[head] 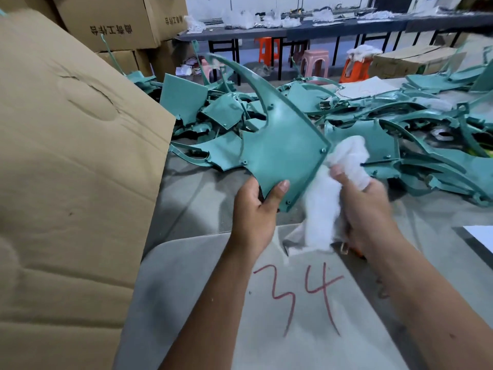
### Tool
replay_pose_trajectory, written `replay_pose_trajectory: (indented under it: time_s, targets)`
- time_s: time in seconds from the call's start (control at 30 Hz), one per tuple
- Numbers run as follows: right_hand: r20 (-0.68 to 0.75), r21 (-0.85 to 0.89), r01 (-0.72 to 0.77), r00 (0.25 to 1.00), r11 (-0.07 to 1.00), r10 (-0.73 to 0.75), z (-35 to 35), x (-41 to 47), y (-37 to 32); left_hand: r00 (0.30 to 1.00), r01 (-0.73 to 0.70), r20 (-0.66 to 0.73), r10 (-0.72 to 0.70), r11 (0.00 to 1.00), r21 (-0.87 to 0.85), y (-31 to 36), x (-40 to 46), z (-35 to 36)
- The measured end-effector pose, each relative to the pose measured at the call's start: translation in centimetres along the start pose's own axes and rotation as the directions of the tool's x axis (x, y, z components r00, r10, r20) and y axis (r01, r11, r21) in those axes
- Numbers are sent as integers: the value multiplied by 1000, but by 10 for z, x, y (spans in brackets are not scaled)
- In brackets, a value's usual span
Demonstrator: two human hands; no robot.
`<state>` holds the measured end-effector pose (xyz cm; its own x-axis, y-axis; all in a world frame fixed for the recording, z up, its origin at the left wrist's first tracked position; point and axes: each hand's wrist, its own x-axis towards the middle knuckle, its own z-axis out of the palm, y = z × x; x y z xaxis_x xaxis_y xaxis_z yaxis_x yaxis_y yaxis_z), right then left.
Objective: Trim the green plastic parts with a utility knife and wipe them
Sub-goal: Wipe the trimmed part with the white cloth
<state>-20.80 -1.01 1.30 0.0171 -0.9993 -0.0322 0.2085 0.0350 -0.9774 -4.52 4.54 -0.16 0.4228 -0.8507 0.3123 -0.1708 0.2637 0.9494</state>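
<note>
My left hand [257, 206] grips the lower corner of a green plastic part [282, 140], a flat panel with a long curved horn that points up and left. The thumb lies on its face. My right hand [365, 206] holds a bunched white cloth [328, 196] against the part's right edge. An orange piece that may be the utility knife [352, 248] pokes out below that hand, mostly hidden. Its blade is not in view.
A heap of green plastic parts [386, 121] covers the far side of the grey table [192, 198]. A tall cardboard box [72, 169] stands close at the left. A grey sheet marked 34 [298, 297] lies under my arms. Stools and benches stand behind.
</note>
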Motion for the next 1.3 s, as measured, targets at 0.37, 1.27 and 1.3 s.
replay_pose_trajectory:
  time_s: [0.37,1.27,1.3]
  targets:
    - [359,8,73,931,997,-71,15,-22,-1,979,32,203,-12,995,-92,4,12,-8]
    - [9,212,115,993,971,-120,16,-10,8,944,326,179,-276,719,-614,17,0,-6]
    - [-31,186,133,991,973,-130,16,-10,9,943,332,189,-273,754,-567,16,-4,0]
